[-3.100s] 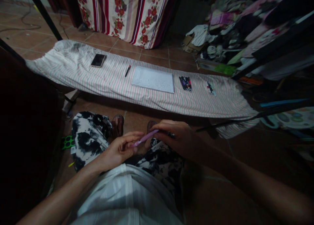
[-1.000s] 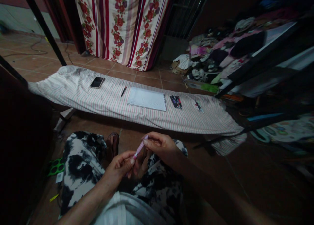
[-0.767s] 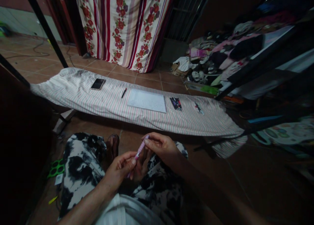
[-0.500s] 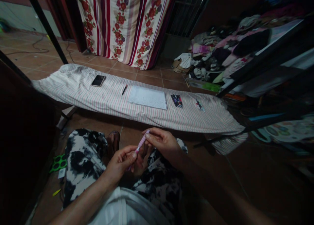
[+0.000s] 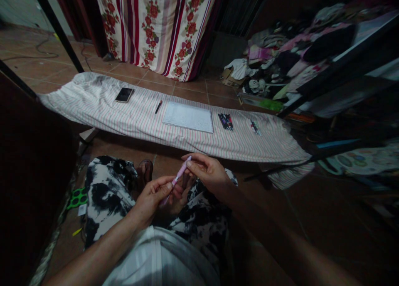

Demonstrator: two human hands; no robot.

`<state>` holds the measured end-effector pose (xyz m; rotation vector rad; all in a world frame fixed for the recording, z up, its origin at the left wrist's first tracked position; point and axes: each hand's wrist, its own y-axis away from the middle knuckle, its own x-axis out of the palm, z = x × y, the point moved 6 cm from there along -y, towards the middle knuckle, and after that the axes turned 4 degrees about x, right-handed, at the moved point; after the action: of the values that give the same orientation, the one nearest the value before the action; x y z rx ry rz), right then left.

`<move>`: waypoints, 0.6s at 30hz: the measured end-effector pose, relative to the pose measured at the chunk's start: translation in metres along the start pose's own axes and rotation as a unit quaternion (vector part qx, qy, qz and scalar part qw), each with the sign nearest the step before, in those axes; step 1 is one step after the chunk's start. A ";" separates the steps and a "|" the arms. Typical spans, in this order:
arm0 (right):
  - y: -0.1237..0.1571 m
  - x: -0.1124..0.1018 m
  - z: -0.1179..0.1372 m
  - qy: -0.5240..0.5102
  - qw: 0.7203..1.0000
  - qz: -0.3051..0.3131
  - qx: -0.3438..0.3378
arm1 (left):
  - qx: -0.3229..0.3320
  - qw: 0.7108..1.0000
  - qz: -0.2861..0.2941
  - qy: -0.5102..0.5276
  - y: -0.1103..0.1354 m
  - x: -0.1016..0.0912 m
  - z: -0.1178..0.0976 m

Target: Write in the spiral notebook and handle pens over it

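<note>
Above my lap, both hands grip a slim pink pen (image 5: 181, 171) that slants up to the right. My left hand (image 5: 157, 194) pinches its lower part between thumb and fingers. The thumb and fingers of my right hand (image 5: 207, 171) close on its upper end. Beyond the hands, a spiral notebook (image 5: 188, 117) lies open on a striped cloth (image 5: 131, 119). A dark pen (image 5: 158, 107) rests left of the notebook, and several pens (image 5: 225, 122) lie together to its right. Further right is a small cluster of pens or refills (image 5: 255, 127), too small to make out.
A phone (image 5: 124, 94) lies on the cloth's left part. Black metal bars (image 5: 59, 32) stand at both sides. A floral curtain (image 5: 168, 32) hangs behind, and a heap of clothes (image 5: 289, 57) is at the back right. A green plastic piece (image 5: 77, 198) sits on the floor at left.
The view has tilted slightly, so the bench and notebook sit a little higher. Both hands keep hold of the pink pen, with almost the same grip.
</note>
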<state>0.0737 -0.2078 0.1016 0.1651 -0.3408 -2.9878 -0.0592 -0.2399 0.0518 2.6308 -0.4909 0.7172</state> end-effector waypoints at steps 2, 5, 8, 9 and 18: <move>0.000 0.000 0.000 0.004 1.000 0.000 -0.003 | -0.007 1.000 -0.003 0.008 0.000 -0.001 0.001; -0.001 0.000 0.001 0.004 1.000 0.001 -0.006 | -0.016 1.000 -0.008 0.012 0.000 -0.002 0.003; -0.001 -0.001 0.001 -0.004 1.000 -0.001 -0.001 | -0.023 1.000 -0.012 0.006 -0.001 -0.002 0.003; -0.001 -0.001 0.001 -0.007 1.000 -0.002 0.000 | -0.023 1.000 -0.013 0.002 -0.001 -0.002 0.003; -0.001 -0.001 0.001 -0.002 1.000 -0.004 0.000 | -0.004 0.999 -0.021 -0.029 -0.001 -0.001 0.002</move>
<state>0.0745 -0.2068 0.1022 0.1611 -0.3403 -2.9973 -0.0589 -0.2398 0.0491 2.6530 -0.4526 0.6267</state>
